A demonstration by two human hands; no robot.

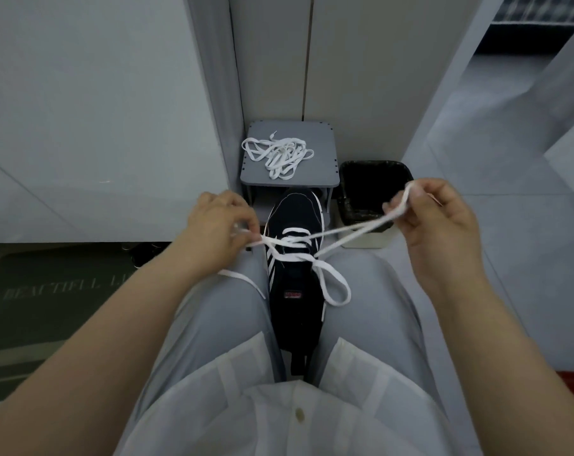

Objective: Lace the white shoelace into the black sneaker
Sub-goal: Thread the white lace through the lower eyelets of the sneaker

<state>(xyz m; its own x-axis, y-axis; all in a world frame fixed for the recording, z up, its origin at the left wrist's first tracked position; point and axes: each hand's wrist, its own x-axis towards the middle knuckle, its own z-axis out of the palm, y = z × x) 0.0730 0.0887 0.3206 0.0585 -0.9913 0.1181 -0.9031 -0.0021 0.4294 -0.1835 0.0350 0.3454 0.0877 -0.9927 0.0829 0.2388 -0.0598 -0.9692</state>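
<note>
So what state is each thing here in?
Sneaker: between the legs, toe away, partly laced.
Lace: crossed near the toe, pulled sideways.
Left hand: pinches one strand.
Right hand: pinches another strand.
Spare lace: tangled on the stool.
Bin: open, lined.

The heel of the black sneaker point(293, 222) is hidden between the thighs point(213, 324), lower centre. The left forearm point(114, 307) covers the end of the lettering on the doormat point(32, 264) (blurred anyway). The tongue label point(293, 294) is too small to read.
</note>
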